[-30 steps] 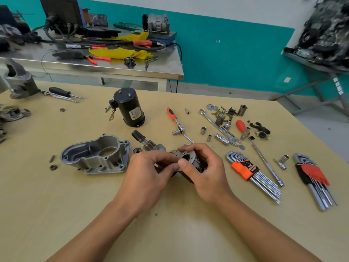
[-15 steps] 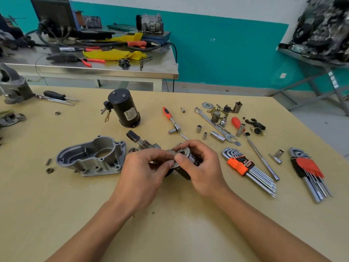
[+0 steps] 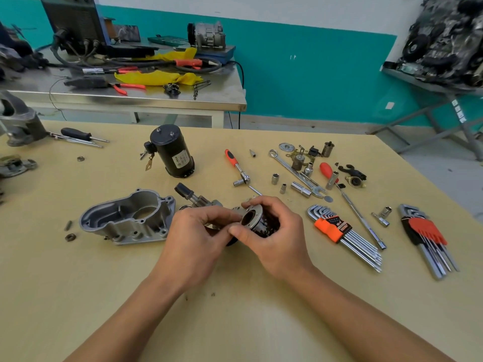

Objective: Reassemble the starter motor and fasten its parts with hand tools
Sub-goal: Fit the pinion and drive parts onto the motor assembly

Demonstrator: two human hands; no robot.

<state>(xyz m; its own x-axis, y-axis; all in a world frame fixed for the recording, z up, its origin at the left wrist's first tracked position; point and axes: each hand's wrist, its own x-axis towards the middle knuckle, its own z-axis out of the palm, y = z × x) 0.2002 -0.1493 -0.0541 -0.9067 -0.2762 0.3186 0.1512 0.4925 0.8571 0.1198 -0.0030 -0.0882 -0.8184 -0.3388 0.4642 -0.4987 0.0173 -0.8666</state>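
Note:
Both hands meet over the middle of the wooden table (image 3: 78, 296). My right hand (image 3: 274, 239) grips a dark greasy cylindrical starter part (image 3: 258, 220) with a silver flanged end and an open bore. My left hand (image 3: 196, 236) pinches that flange's edge with thumb and fingers. Just behind my left hand lies a shaft with a black tip (image 3: 190, 194). The grey cast aluminium housing (image 3: 128, 218) rests open side up to the left. A black motor body (image 3: 172, 152) with a label stands further back.
Right of my hands lie two hex key sets (image 3: 339, 231) (image 3: 428, 239), a red-handled ratchet (image 3: 236, 165), a spanner (image 3: 295, 171), several sockets and small parts. A nut (image 3: 70, 236) and pin lie left of the housing. Screwdrivers (image 3: 78, 135) lie far left.
The part has turned in my hands so its open bore and silver flange now face up towards me. Both hands stay in the same spot on the table.

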